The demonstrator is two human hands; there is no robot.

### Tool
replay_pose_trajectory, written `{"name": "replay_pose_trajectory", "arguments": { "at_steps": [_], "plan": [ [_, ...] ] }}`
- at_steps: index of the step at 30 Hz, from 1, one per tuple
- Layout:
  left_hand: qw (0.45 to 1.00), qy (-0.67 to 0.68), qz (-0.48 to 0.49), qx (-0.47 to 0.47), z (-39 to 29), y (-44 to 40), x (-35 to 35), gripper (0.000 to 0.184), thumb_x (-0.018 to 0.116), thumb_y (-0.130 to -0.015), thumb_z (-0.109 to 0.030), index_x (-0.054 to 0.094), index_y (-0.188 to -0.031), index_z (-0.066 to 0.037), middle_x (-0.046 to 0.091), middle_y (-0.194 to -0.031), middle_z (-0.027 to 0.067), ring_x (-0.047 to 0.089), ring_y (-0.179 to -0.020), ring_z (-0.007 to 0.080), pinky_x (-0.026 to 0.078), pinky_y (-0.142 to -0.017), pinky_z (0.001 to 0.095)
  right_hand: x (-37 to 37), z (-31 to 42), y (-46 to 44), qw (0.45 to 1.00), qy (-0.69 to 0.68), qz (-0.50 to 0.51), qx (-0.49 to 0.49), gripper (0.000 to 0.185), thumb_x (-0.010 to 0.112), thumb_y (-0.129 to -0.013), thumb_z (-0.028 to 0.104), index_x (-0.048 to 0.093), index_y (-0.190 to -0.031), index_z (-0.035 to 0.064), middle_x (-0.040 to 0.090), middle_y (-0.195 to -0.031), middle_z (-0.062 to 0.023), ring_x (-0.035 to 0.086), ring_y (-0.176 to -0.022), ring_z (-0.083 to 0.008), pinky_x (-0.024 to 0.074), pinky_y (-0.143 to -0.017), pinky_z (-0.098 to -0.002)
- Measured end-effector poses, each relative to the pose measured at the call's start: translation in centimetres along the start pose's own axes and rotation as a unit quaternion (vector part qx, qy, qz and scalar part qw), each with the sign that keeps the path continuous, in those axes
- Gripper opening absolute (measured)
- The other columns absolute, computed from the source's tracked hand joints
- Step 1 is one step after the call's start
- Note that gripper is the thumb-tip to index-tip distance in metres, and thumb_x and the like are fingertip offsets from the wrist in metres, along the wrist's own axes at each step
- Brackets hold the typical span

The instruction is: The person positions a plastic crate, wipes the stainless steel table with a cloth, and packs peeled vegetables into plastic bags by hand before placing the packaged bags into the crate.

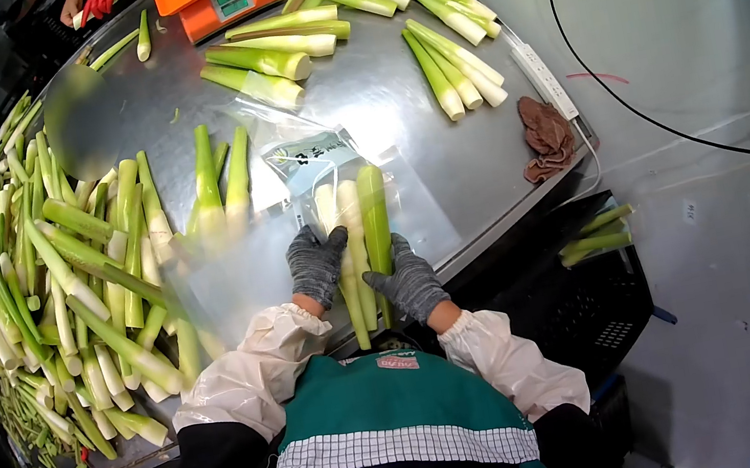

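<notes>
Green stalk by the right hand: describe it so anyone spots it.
At the near edge of the metal table, a gloved left hand and right hand hold stalks. The green stalk is nearest the right hand; its neighbours' upper ends are pale.

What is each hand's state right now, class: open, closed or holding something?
Left hand: holding the stalks, gripping from their left side.
Right hand: holding the same stalks, gripping from their right side.

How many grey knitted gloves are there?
2 grey knitted gloves: one on the left hand, one on the right hand, both holding green-and-white stalks. Others may be hidden.
</notes>
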State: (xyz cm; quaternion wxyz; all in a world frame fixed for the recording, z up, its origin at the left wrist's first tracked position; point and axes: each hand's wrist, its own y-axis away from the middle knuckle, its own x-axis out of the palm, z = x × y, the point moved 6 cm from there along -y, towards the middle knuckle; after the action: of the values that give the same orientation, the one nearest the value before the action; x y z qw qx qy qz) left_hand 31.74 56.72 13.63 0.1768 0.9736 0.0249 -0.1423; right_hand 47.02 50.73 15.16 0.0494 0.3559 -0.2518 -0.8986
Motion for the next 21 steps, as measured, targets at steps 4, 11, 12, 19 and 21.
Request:
{"name": "replay_pose_trajectory", "arguments": {
  "at_steps": [4, 11, 12, 19, 21],
  "plan": [
    [0.997, -0.062, -0.004, 0.037, -0.4, 0.2, -1.3, 0.030, 0.066, -0.068, -0.025, 0.056, -0.075, 0.002, 0.057, -0.063, 0.0150, 0.054, -0.055, 0.0247, 0.043, -0.053, 0.0337, 0.3, -1.0, -0.2, 0.996, -0.060, -0.061, -0.018, 0.063, 0.063, -0.067, 0.025, 0.035, -0.118, 0.0016, 0.056, -0.092, -0.0214, 0.055, -0.085, -0.0347, 0.0437, -0.075, -0.0386],
    [0.945, -0.300, 0.059, 0.117, -1.3, 1.1, -2.6, 0.033, 0.066, -0.068, -0.030, 0.052, -0.070, -0.001, 0.048, -0.064, 0.0151, 0.049, -0.057, 0.0293, 0.041, -0.055, 0.0371, -4.0, 0.5, 5.4, 0.989, 0.088, -0.099, -0.072, 0.060, 0.061, -0.063, 0.021, 0.039, -0.116, 0.0020, 0.055, -0.089, -0.0200, 0.054, -0.084, -0.0338, 0.0442, -0.073, -0.0395],
    [0.944, -0.302, 0.064, 0.115, -1.5, 1.6, -2.8, 0.033, 0.066, -0.068, -0.030, 0.052, -0.070, -0.001, 0.048, -0.064, 0.0151, 0.049, -0.057, 0.0293, 0.041, -0.055, 0.0371, -4.2, 0.0, 6.3, 0.974, 0.109, -0.160, -0.119, 0.058, 0.062, -0.063, 0.022, 0.041, -0.114, 0.0040, 0.054, -0.086, -0.0179, 0.054, -0.078, -0.0333, 0.0450, -0.068, -0.0410],
    [0.936, -0.228, 0.004, 0.267, -7.5, 5.5, -4.3, 0.029, 0.064, -0.071, -0.026, 0.055, -0.085, -0.002, 0.051, -0.081, 0.0121, 0.054, -0.062, 0.0242, 0.044, -0.056, 0.0351, -5.7, -1.3, 11.3, 0.955, 0.172, -0.142, -0.194, 0.064, 0.066, -0.056, 0.016, 0.042, -0.116, 0.0083, 0.052, -0.081, -0.0126, 0.056, -0.067, -0.0278, 0.0479, -0.056, -0.0354],
    [0.963, -0.063, 0.147, 0.216, -8.3, 5.9, -2.9, 0.038, 0.069, -0.066, -0.024, 0.056, -0.094, -0.003, 0.052, -0.081, 0.0102, 0.054, -0.064, 0.0192, 0.045, -0.057, 0.0318, -5.9, -1.4, 12.1, 0.942, 0.177, -0.162, -0.234, 0.068, 0.068, -0.054, 0.014, 0.043, -0.116, 0.0089, 0.052, -0.080, -0.0118, 0.056, -0.063, -0.0257, 0.0477, -0.053, -0.0335]
  ]
}}
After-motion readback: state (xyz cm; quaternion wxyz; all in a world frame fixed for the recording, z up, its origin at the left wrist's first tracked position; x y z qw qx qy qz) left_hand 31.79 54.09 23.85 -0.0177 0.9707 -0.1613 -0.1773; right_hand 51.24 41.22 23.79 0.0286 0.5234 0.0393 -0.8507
